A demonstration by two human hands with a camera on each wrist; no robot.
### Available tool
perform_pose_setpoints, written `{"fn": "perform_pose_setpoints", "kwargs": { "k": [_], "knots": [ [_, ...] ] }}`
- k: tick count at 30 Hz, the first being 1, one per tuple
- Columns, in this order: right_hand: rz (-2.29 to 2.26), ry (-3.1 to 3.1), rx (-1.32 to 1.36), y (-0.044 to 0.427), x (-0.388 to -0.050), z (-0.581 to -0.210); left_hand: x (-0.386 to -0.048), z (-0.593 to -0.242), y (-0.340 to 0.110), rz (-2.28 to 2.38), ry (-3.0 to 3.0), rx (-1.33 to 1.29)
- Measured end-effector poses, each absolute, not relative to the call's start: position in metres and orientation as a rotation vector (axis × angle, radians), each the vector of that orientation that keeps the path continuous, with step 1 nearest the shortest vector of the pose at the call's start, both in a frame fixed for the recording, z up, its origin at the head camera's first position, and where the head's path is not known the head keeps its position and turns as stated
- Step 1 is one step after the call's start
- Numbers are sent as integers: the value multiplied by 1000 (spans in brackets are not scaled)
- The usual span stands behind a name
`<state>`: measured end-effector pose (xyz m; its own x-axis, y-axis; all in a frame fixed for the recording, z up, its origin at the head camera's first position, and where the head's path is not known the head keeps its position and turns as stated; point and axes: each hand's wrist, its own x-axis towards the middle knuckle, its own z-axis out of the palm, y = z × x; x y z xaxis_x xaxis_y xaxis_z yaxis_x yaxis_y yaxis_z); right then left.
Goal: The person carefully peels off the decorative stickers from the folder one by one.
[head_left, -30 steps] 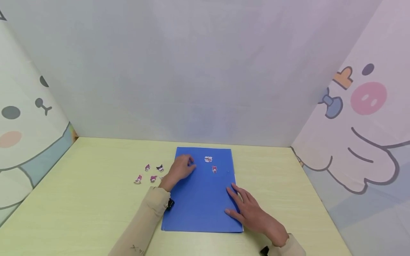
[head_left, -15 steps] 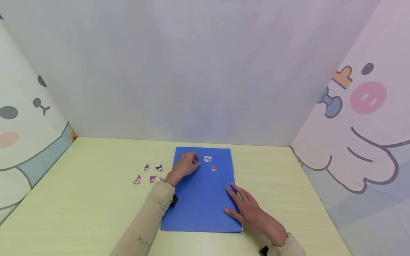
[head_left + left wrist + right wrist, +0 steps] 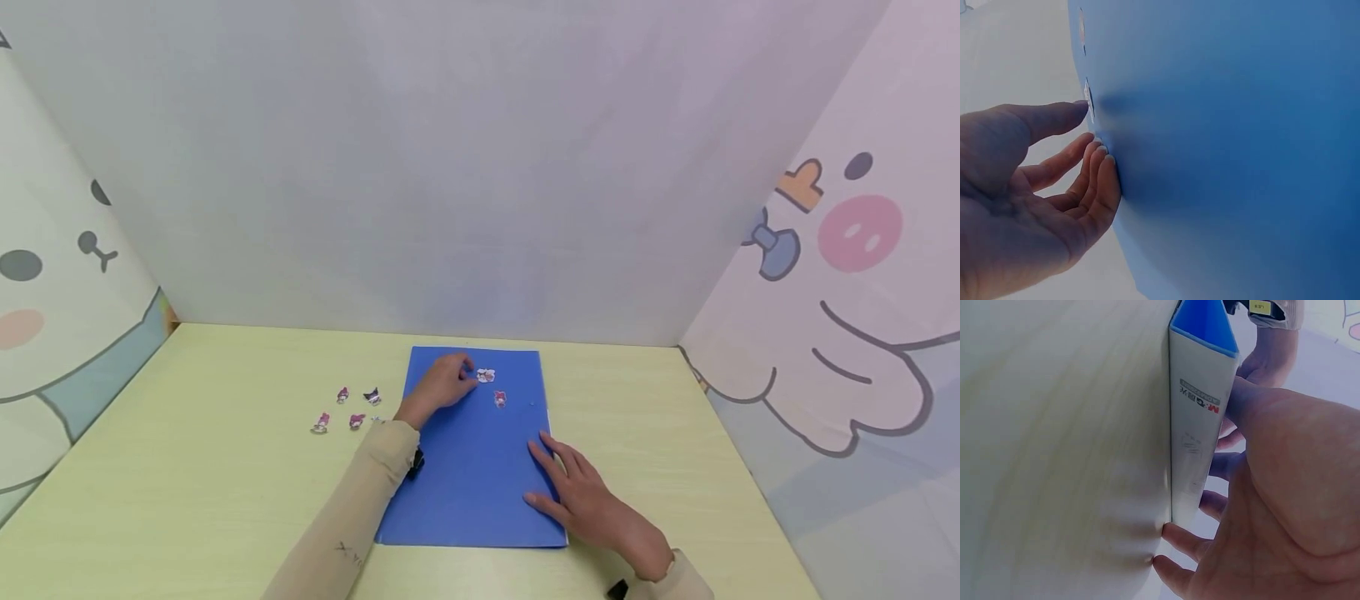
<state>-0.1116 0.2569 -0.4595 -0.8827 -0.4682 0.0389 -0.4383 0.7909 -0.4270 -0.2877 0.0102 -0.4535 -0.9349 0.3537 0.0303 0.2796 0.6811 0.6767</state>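
Observation:
A blue file folder (image 3: 480,492) lies flat on the table; the right wrist view shows its white printed spine (image 3: 1192,425). Two small character stickers, a white one (image 3: 486,376) and a pink one (image 3: 500,399), are on its upper part. My left hand (image 3: 444,383) is over the upper left of the folder, its thumb close to the white sticker. In the left wrist view, the curved fingertips (image 3: 1105,156) meet the blue surface, and nothing shows between thumb and fingers. My right hand (image 3: 588,500) rests with spread fingers along the folder's right edge.
Left of the folder, several cut-out stickers lie loose on the pale yellow table (image 3: 187,467), among them a dark one (image 3: 372,397) and a pink one (image 3: 321,423). One is partly hidden by the left sleeve. Fabric walls with cartoon prints (image 3: 862,333) border the table.
My left hand has slid to the right across the upper folder, closer to the white sticker. The right hand has stayed at the folder's edge.

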Motion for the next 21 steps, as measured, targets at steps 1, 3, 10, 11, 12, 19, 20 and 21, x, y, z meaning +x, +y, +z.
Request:
{"fn": "perform_pose_setpoints", "kwargs": {
  "k": [1, 3, 10, 11, 12, 19, 20, 21],
  "knots": [
    [-655, 2908, -736, 257, -112, -459, -288, -454, 11, 1089, 2787, 524],
    [-646, 2911, -740, 256, -111, -459, -290, -454, 13, 1079, 2793, 521],
    [-697, 2946, -771, 258, -113, -470, -292, -456, 18, 1037, 2825, 540],
    [-693, 2954, -773, 259, -114, -473, -292, -456, 19, 1036, 2827, 541],
    [-682, 2961, -771, 260, -115, -476, -292, -456, 19, 1035, 2830, 541],
    [-709, 2903, -703, 259, -114, -469, -290, -455, 22, 1036, 2827, 523],
    [-694, 2906, -713, 258, -114, -467, -290, -455, 22, 1027, 2830, 518],
    [-696, 2902, -716, 257, -113, -464, -289, -454, 22, 1019, 2836, 517]
  ]
}}
